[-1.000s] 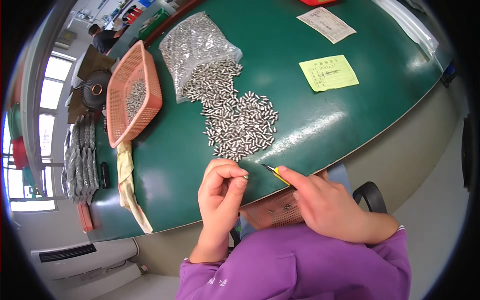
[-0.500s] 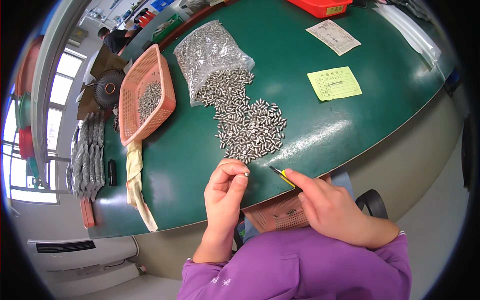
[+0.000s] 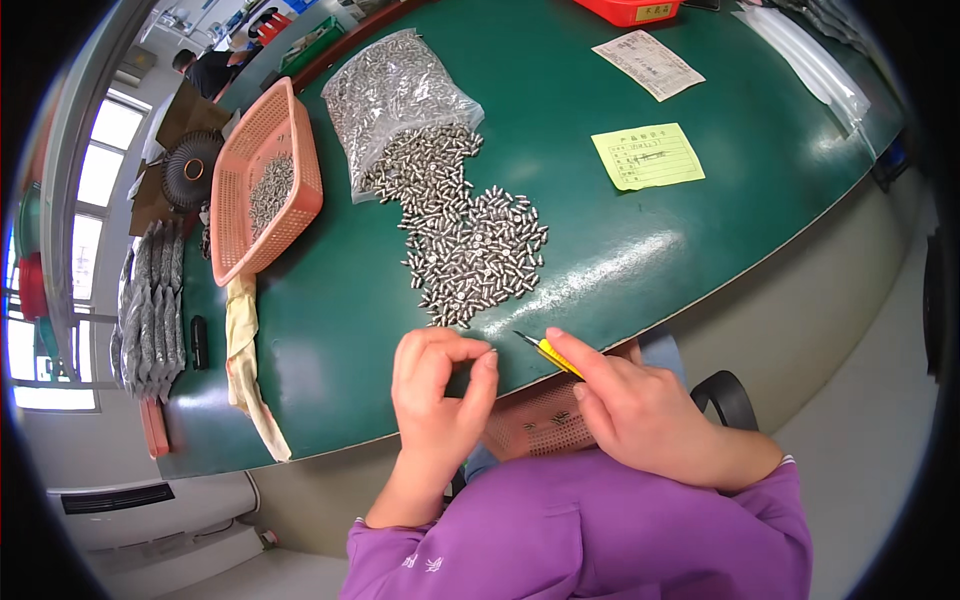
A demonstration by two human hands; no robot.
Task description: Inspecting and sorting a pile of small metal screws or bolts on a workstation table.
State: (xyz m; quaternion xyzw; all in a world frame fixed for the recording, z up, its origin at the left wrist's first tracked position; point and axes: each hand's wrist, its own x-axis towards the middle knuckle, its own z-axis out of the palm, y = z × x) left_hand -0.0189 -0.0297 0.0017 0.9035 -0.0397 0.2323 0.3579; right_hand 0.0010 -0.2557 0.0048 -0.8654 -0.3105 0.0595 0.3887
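Observation:
My left hand is closed in a pinch near the table's front edge, thumb and forefinger meeting. The small metal part between its fingertips is almost wholly hidden. To its right, my right hand grips a yellow utility knife, forefinger laid along it. The knife's dark tip points up and left, towards the left fingertips but apart from them. Just beyond my hands lies a pile of small, silvery, pointed metal parts. They spill from the mouth of a clear plastic bag full of the same parts.
A pink basket with more parts stands left on the green table, beside a cream cloth. Packed bags and a black marker lie further left. A yellow card lies right. Another pink basket sits below the edge.
The whole view has shifted slightly, the table things moving left and up. My left hand's pinch has turned, hiding the metal part more. More of the knife's yellow handle shows.

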